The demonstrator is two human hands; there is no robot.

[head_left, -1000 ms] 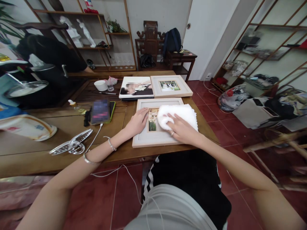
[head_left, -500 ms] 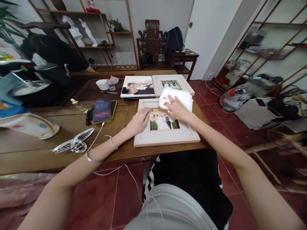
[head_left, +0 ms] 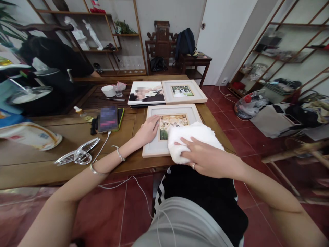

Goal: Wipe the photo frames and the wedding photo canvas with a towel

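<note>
A light wooden picture frame (head_left: 154,151) lies flat near the table's front edge, a photo set in its wide pale mat. My left hand (head_left: 148,130) rests on its left side with the fingers laid out beside the photo. Under my right hand (head_left: 203,154) is a folded white cloth (head_left: 199,133), gripped with bent fingers. The cloth covers the frame's lower right part and some of the photo. Behind it lie a second wooden picture frame (head_left: 203,97) and, to its left, a photo panel (head_left: 146,99) on top of something dark.
On the wooden table (head_left: 125,137) to the left are a phone (head_left: 120,118) on a cable, a clear hair claw (head_left: 78,152), a dropper bottle (head_left: 83,114) and a white cup (head_left: 108,91). A person in black (head_left: 56,55) leans at the far left.
My right hand has drawn the white cloth from the frame's upper right toward me, down to its lower right corner. My left hand has stayed on the frame's left side.
</note>
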